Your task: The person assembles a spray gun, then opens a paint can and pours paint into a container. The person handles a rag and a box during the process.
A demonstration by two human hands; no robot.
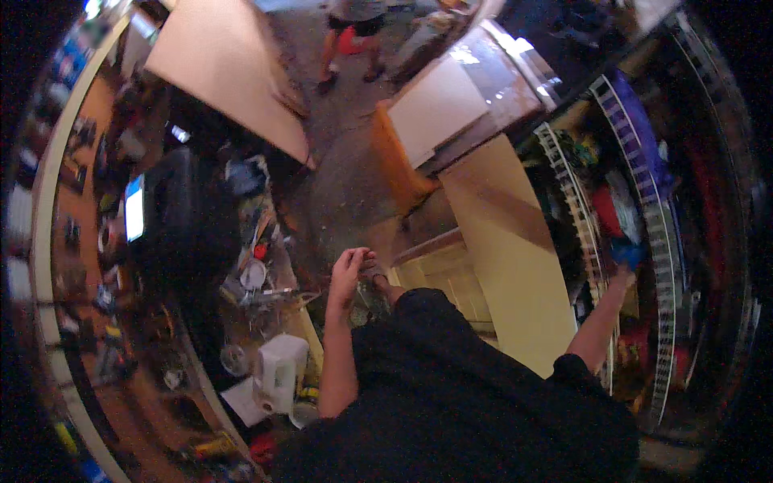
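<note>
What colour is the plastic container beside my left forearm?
The container is white; see the head view.

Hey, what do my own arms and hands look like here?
A short black sleeve shows on your right arm, leaving the right forearm uncovered. Your left forearm is uncovered too, and no glove shows on your left hand. Your right hand is too blurred for detail.

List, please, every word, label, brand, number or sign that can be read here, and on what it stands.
None can be read.
White-and-blue rectangle at left, label or screen: too blurred to read.
White plastic jug: no lettering can be made out.
</note>
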